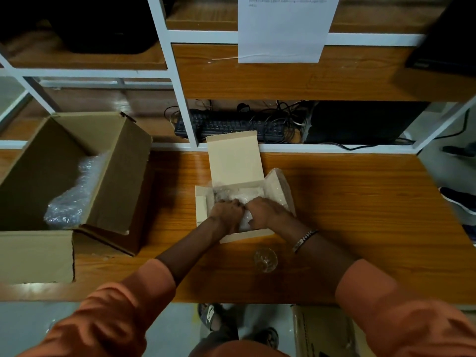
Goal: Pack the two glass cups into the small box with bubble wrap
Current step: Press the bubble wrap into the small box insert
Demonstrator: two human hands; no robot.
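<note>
One glass cup (265,259) stands unwrapped on the surface (360,215) near its front edge, just behind the small box (234,161), so the job looks about half done. The other cup seems to lie in the box under bubble wrap (251,198), though it is too blurred to be sure. Both arms reach forward and meet over the box. The left hand (226,211) and right hand (268,211) press down, fingers curled onto the wrap, tucking it. More wrap sits in the large carton (64,161) at the left edge.
</note>
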